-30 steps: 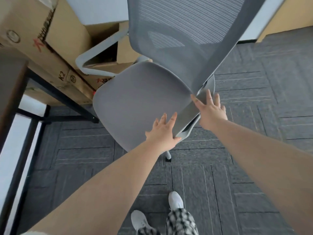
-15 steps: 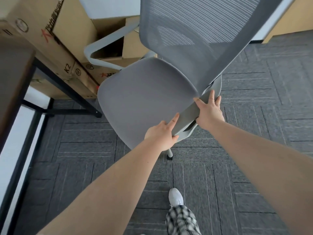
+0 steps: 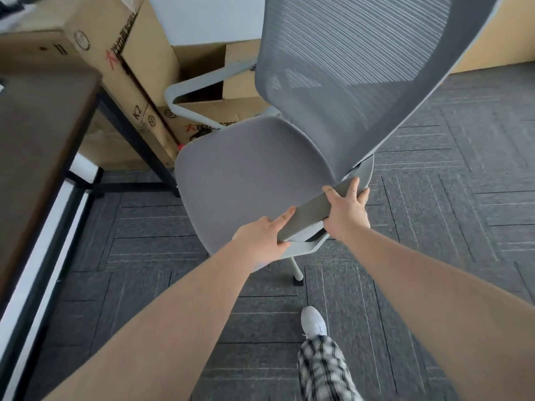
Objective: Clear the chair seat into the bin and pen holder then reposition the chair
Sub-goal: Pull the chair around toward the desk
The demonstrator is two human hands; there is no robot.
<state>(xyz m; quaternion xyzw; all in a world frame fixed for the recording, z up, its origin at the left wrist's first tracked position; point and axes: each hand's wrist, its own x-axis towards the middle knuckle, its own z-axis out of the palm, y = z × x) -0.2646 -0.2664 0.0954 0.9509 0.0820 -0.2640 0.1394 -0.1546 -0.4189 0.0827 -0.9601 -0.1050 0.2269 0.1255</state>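
Observation:
A grey office chair fills the middle of the head view, with a bare grey seat (image 3: 246, 172) and a tall mesh backrest (image 3: 362, 68). Both my hands grip its near armrest (image 3: 309, 215), a flat grey pad on a white bracket. My left hand (image 3: 265, 238) is shut on the pad's near end, thumb on top. My right hand (image 3: 347, 211) is shut on the far end, fingers spread over the top. The far white armrest (image 3: 199, 82) curves toward the boxes. No bin or pen holder is in view.
Stacked cardboard boxes (image 3: 121, 53) stand behind the chair at upper left. A dark desk top (image 3: 37, 140) with black legs (image 3: 136, 140) runs along the left. Grey carpet tiles (image 3: 448, 198) cover the floor to the right. My white shoe (image 3: 314, 321) and a chair castor (image 3: 298, 280) are below.
Both hands have closed around the near armrest, where before they hovered with fingers spread. The chair has shifted right and slightly farther in view, and I have stepped forward.

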